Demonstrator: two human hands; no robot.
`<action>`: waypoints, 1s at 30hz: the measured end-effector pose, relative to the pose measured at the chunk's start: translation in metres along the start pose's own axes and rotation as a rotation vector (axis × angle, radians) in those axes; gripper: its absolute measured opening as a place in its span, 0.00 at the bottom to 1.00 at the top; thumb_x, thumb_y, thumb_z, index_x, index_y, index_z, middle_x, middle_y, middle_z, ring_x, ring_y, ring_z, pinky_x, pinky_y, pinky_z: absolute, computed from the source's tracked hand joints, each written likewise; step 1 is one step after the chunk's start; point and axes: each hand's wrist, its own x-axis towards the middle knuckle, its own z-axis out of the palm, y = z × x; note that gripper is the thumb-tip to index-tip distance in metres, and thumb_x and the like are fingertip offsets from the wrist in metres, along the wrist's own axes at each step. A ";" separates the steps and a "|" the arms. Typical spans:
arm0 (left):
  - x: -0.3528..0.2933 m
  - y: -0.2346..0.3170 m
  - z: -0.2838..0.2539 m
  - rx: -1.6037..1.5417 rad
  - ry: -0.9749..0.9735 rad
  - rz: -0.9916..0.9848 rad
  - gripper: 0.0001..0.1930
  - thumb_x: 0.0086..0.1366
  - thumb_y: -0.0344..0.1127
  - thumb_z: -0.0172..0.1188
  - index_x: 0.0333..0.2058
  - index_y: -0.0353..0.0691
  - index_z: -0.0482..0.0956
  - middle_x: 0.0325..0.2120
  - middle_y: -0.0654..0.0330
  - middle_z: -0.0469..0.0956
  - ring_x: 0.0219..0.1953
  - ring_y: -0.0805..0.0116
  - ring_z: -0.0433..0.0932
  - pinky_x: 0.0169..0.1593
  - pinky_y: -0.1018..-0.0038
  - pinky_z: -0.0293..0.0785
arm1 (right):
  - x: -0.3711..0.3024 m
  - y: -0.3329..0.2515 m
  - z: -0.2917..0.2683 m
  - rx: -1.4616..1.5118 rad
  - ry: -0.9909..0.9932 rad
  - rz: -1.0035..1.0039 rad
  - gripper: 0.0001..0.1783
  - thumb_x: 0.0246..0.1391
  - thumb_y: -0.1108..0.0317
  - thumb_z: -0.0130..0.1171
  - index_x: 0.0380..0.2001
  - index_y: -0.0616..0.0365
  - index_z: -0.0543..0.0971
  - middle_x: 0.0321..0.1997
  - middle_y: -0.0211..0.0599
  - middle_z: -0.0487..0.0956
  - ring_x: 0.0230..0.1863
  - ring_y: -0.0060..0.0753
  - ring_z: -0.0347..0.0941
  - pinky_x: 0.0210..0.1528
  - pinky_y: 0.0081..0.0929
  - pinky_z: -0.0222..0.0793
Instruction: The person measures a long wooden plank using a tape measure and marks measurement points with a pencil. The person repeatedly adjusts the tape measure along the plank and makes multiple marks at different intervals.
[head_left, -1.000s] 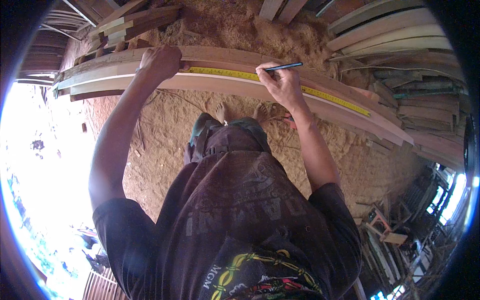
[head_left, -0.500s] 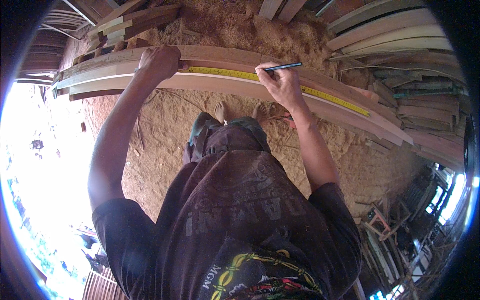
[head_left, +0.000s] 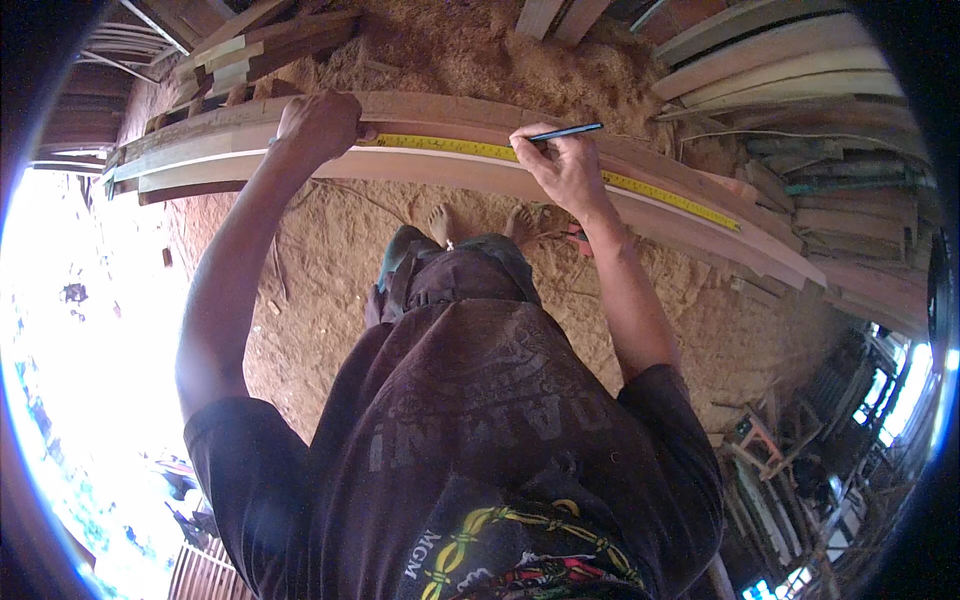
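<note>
A long wooden board lies across in front of me, its shape bowed by the lens. Along it runs the yellow blade of a tape measure, its right end lying on the wood. My left hand is closed at the blade's left end, and whatever case is in the fist is hidden. Further right, my right hand rests over the blade with fingers pinched together. A dark blue pen or pencil sticks out of it, pointing right.
Stacked timber stands at the far right, with more planks at the far left. Sawdust covers the ground around my bare feet. A small red object lies by the right foot. Wooden frames crowd the lower right.
Almost nothing differs. Both hands, the tape measure and the board stay in place; the pen or pencil has tilted or shifted only very slightly.
</note>
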 end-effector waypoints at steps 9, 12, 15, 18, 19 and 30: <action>0.001 0.001 -0.005 0.015 -0.033 0.011 0.25 0.69 0.60 0.66 0.41 0.39 0.90 0.35 0.50 0.90 0.45 0.50 0.90 0.48 0.50 0.83 | 0.000 0.014 0.002 0.139 0.016 0.069 0.08 0.69 0.67 0.67 0.44 0.62 0.87 0.27 0.22 0.80 0.28 0.13 0.72 0.30 0.20 0.69; 0.000 0.001 -0.002 0.008 -0.017 0.005 0.26 0.69 0.60 0.66 0.41 0.39 0.90 0.35 0.50 0.90 0.44 0.50 0.90 0.48 0.50 0.83 | -0.002 0.015 0.001 0.157 0.024 0.148 0.08 0.70 0.68 0.67 0.44 0.62 0.87 0.29 0.24 0.81 0.29 0.14 0.74 0.31 0.19 0.71; 0.002 -0.002 0.002 0.010 -0.015 0.003 0.26 0.69 0.61 0.65 0.40 0.40 0.90 0.37 0.49 0.89 0.45 0.47 0.89 0.48 0.49 0.83 | -0.006 0.010 -0.002 0.113 0.018 0.113 0.08 0.70 0.68 0.67 0.43 0.62 0.87 0.28 0.23 0.81 0.29 0.13 0.74 0.30 0.20 0.70; 0.006 -0.009 0.004 -0.012 -0.036 0.028 0.26 0.70 0.63 0.63 0.40 0.43 0.89 0.41 0.47 0.89 0.47 0.44 0.88 0.49 0.46 0.84 | -0.007 0.002 -0.004 0.033 0.055 0.042 0.08 0.69 0.67 0.68 0.43 0.61 0.88 0.26 0.22 0.80 0.28 0.12 0.73 0.29 0.20 0.69; 0.007 -0.010 0.006 -0.007 -0.028 0.042 0.25 0.70 0.62 0.63 0.40 0.43 0.89 0.41 0.47 0.88 0.47 0.44 0.88 0.49 0.46 0.84 | -0.007 0.001 -0.005 0.005 0.053 0.060 0.08 0.68 0.67 0.68 0.42 0.60 0.88 0.26 0.21 0.80 0.28 0.12 0.73 0.29 0.21 0.68; 0.002 -0.001 -0.001 -0.021 -0.028 -0.019 0.24 0.69 0.61 0.66 0.40 0.43 0.91 0.32 0.52 0.89 0.43 0.50 0.90 0.51 0.52 0.82 | -0.005 0.007 -0.005 -0.027 0.040 0.008 0.07 0.67 0.68 0.68 0.42 0.60 0.88 0.26 0.21 0.80 0.28 0.11 0.71 0.29 0.20 0.68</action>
